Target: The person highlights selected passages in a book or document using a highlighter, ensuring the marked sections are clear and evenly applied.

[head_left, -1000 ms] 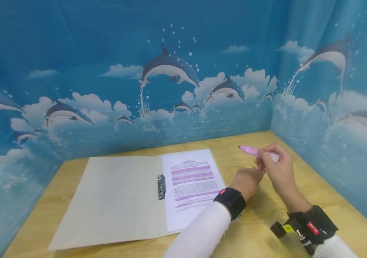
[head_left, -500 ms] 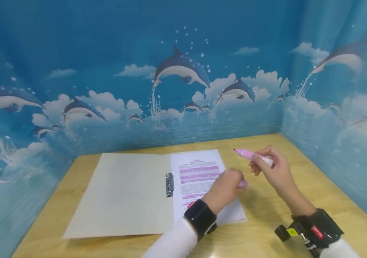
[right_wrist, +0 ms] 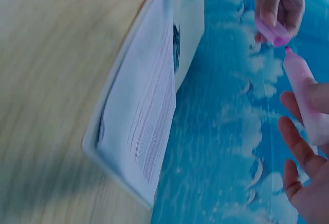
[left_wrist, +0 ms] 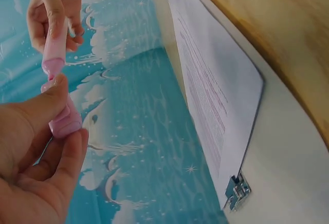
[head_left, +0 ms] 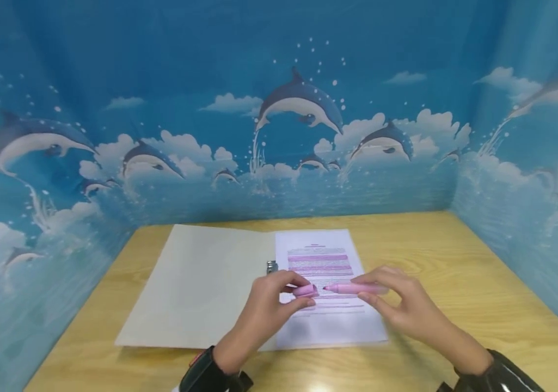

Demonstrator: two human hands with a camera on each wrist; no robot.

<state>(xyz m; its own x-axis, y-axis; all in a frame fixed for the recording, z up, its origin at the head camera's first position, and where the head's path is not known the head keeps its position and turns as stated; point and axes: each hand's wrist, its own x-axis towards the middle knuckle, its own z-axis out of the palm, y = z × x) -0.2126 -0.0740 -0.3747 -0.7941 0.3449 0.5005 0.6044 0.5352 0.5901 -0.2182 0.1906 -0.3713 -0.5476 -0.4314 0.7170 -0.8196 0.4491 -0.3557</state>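
In the head view my left hand (head_left: 270, 302) pinches a pink highlighter cap (head_left: 305, 291) between thumb and fingers. Facing it, my right hand (head_left: 408, 302) holds the uncapped pink highlighter (head_left: 352, 288) level, its dark tip pointing left at the cap's open end. A small gap shows between tip and cap in the head and right wrist views. Both hands are above a printed sheet (head_left: 330, 329) with several lines marked in pink. The sheet lies on the right side of an open folder (head_left: 200, 288); its metal clip (head_left: 271, 266) is partly covered by my left hand.
A wooden table (head_left: 445, 261) carries the folder. Blue curtains (head_left: 200, 54) printed with dolphins and clouds hang along the back and both sides. Black wrist straps (head_left: 210, 375) are on both arms.
My left hand has come from the right, across the sheet, bringing the cap into view. The right hand has lowered the highlighter toward it and turned it level. The head view has shifted right-to-left.
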